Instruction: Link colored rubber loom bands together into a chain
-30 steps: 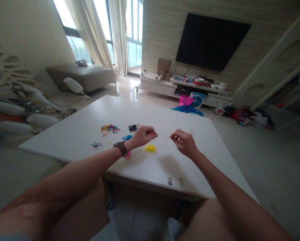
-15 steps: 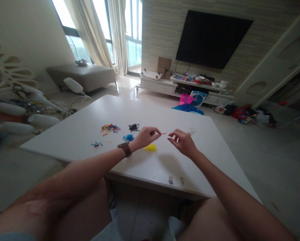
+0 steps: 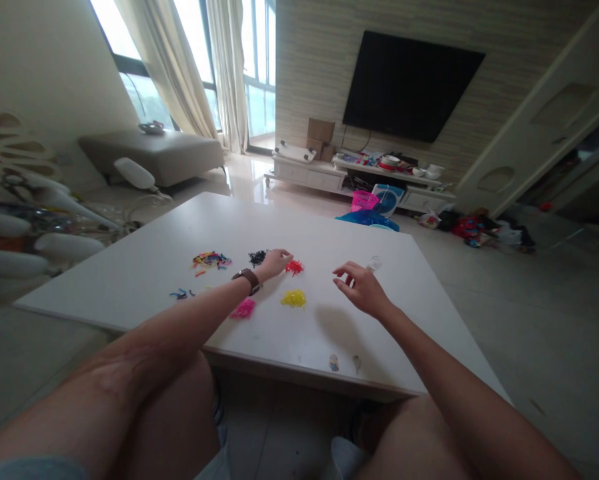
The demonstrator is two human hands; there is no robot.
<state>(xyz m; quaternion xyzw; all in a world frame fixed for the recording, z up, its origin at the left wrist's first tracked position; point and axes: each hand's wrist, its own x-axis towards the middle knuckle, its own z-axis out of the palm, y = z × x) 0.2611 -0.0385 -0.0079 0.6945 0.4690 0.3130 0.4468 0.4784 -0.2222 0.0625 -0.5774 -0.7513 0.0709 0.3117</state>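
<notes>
Red pieces [image 3: 295, 268] were gathered in a small heap on the white table [image 3: 149, 273], and the left hand [image 3: 273, 265] was held at the heap's left side, its fingers bent and drawn close together. Whether anything was gripped or touched by it could not be told, the fingertips being too small to read. The right hand [image 3: 360, 287] was held well apart, thumb and fingers parted and loosely curled, with nothing visible between them. Behind it, a clear object [image 3: 374, 263] was partly covered, its shape hard to make out. Black pieces [image 3: 257, 257] were partly hidden by the left hand, and pink pieces [image 3: 243, 309] were overlapped by the left forearm [image 3: 179, 327]. Yellow pieces [image 3: 293, 299] were left in full view, nearer the front edge. By that edge, 2 small flat items [image 3: 334, 363] were too blurred to be identified. Beyond the table, a pink basket [image 3: 364, 199] was partly hidden by a blue object [image 3: 367, 219]; its contents could not be discerned. Bowls [image 3: 390, 161] were set on the low cabinet [image 3: 317, 176], their insides too small to read.
</notes>
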